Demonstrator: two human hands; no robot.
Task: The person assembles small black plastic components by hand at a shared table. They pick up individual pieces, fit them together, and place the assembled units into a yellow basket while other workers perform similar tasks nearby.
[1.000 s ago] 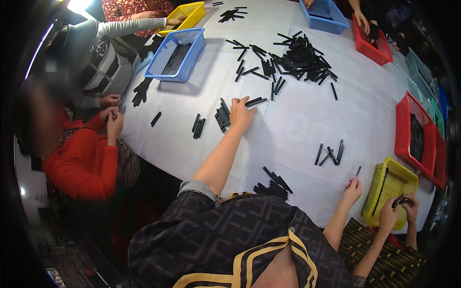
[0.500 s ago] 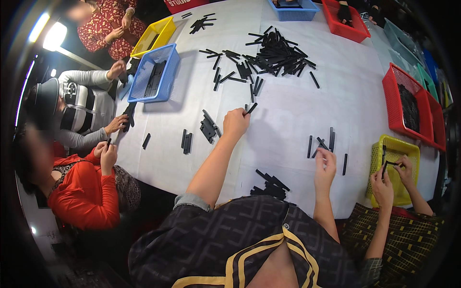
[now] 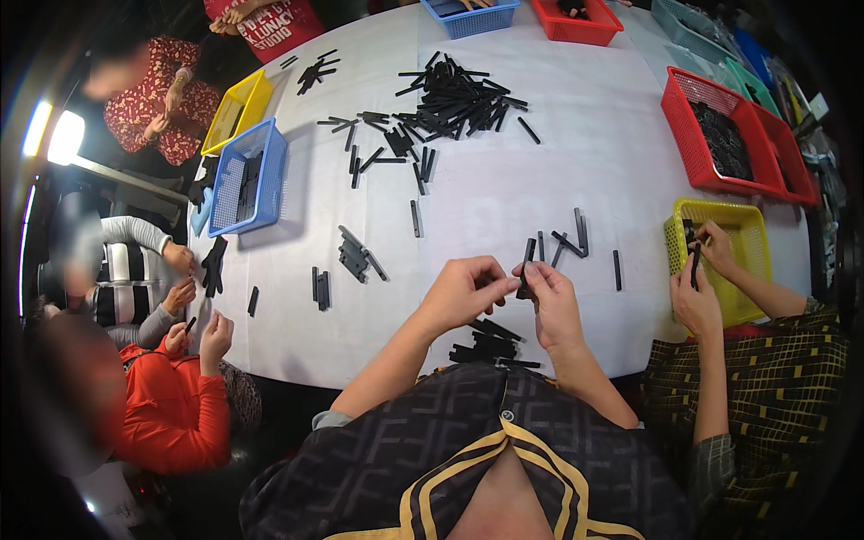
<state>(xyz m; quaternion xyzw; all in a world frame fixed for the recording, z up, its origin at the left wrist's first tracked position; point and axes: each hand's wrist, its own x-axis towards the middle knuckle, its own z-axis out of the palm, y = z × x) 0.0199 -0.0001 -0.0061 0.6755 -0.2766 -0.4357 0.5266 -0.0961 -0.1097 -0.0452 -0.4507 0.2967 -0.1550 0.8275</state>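
Observation:
Low over the near middle of the table my two hands meet. My right hand (image 3: 553, 304) pinches a short, flat black strip (image 3: 528, 256) that stands up between thumb and fingers. My left hand (image 3: 470, 292) is closed, its thumb and fingertips against the strip's lower end; what else it may hold is hidden. Beneath and between my wrists lies a small heap of black strips (image 3: 486, 344). Just right of my right hand are several loose strips (image 3: 579, 232), two of them crossed. One single strip (image 3: 617, 270) lies farther right.
A large pile of black strips (image 3: 454, 101) covers the far middle, smaller groups (image 3: 358, 256) lie left. Blue basket (image 3: 270, 193) and yellow basket (image 3: 256, 97) stand left; red baskets (image 3: 688, 166) stand right. Co-workers' hands work at a yellow basket (image 3: 751, 297) and along the left edge.
My left hand has come back from the far middle toward my body, and my right hand has moved left to meet it, bringing a black strip. The whole view has shifted.

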